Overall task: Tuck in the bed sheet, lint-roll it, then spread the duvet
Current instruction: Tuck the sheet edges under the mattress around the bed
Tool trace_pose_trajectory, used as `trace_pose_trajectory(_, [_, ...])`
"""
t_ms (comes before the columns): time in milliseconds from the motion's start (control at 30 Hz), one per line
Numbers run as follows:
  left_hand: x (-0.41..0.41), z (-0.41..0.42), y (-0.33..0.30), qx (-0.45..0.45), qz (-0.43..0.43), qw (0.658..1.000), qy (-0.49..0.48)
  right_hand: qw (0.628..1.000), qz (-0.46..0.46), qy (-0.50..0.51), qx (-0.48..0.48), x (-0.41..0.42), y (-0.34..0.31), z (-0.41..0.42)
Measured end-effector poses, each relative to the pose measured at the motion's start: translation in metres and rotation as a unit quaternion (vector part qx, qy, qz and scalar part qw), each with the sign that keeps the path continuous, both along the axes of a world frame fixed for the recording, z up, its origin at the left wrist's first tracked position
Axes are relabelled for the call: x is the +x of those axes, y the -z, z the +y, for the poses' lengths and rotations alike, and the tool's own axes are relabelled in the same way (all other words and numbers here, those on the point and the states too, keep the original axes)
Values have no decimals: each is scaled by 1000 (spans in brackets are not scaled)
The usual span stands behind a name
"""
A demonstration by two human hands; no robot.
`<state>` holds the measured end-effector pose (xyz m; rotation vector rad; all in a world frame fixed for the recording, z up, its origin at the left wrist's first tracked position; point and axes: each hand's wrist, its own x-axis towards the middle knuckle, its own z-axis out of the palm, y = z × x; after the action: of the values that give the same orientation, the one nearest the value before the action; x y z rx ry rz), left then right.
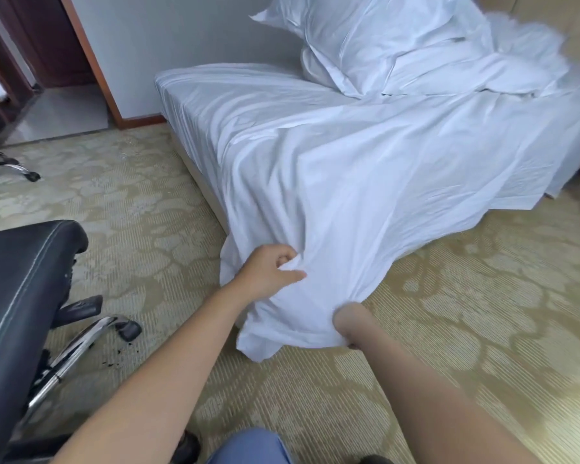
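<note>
A white bed sheet (349, 169) covers the bed and hangs loose over its near corner down to the carpet. My left hand (268, 271) pinches a fold of the hanging sheet between thumb and curled fingers. My right hand (347, 324) reaches under the sheet's lower edge and grips it; its fingers are mostly hidden by the cloth. A crumpled white duvet (476, 65) lies bunched at the head of the bed, with a white pillow (345, 38) leaning beside it. No lint roller is in view.
A black office chair (24, 296) with chrome legs stands close at my left. Patterned beige carpet (466, 329) surrounds the bed. A grey wall with wooden trim and a doorway (47, 105) lie behind at the left. Another chair base (10, 165) shows at far left.
</note>
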<state>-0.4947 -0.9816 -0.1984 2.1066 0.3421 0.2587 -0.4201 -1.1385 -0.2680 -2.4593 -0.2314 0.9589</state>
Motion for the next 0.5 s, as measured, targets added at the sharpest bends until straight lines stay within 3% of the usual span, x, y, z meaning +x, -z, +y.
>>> trace_pose_trajectory(33, [-1, -4, -1, -9, 46, 997, 55, 992, -27, -96, -76, 0, 1, -6])
trace_pose_trajectory(100, [0, -15, -1, -22, 120, 983, 141, 983, 2, -145, -112, -2, -6, -13])
trace_pose_trajectory(233, [11, -46, -9, 31, 173, 959, 221, 996, 6, -85, -15, 3, -14, -21])
trace_pose_trajectory(400, [15, -45, -10, 23, 200, 949, 241, 985, 107, 74, 113, 0, -9, -19])
trace_pose_trajectory(500, [13, -46, -11, 34, 206, 944, 255, 990, 49, 67, 113, 9, -5, -12])
